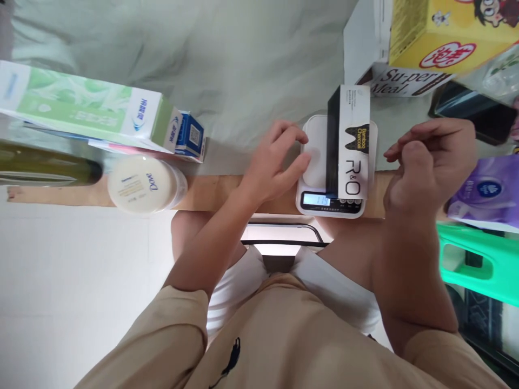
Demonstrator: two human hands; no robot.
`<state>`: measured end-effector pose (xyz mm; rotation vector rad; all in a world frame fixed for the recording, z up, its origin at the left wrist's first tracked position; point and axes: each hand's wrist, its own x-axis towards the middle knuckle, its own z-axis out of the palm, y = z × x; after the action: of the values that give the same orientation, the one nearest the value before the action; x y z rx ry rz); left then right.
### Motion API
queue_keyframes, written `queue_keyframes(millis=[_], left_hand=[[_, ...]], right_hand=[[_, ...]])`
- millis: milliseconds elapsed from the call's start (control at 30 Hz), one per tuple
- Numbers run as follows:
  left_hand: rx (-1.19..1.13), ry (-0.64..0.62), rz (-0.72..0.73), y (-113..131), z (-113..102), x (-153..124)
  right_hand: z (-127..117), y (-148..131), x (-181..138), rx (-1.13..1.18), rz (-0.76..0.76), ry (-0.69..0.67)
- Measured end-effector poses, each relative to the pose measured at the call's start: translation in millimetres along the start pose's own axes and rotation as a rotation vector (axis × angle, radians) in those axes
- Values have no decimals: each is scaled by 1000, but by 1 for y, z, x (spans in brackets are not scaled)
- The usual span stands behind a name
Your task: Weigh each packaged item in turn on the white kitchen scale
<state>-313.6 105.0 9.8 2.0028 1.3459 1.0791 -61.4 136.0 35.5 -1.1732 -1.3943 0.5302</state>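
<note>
A white digital kitchen scale (312, 156) lies at the table's near edge, its small display lit; the reading is too small to make out. A black-and-white box marked "R&O Bamboo Charcoal" (357, 146) rests on the weighing plate, right of its middle. My left hand (275, 162) is open at the scale's left edge, thumb and fingers apart and holding nothing. To the right of the box, apart from it, my right hand (433, 156) hovers with loosely bent fingers and nothing visible in them.
At left stand a green-and-white box (93, 108), a blue box (190, 135), a Dove jar (141, 183) and a dark green bottle (44, 165). Right are a yellow box (450, 38), a black phone (472, 111), a purple tissue pack (490, 189) and a green stool (478, 265).
</note>
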Motion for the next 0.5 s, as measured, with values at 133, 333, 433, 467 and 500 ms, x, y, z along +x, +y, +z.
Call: queue_keyframes(millis=[133,333,433,467,500], left_hand=[[-35,-55,-41,5,-6,-1],[-177,-128,-91,15,-18,-4],[-223,-157,-150,23,-28,-7],[-237,-176,-167,26,-32,-8],[-248,-199,-186,28,-36,-9]], right_hand=[[14,-41,13,-498,216,-307],[43,-71,16,-972,216,-492],[46,-69,20,-1016,224,-512],[45,-68,23,-993,235,-510],[45,-67,28,-961,251,-498]])
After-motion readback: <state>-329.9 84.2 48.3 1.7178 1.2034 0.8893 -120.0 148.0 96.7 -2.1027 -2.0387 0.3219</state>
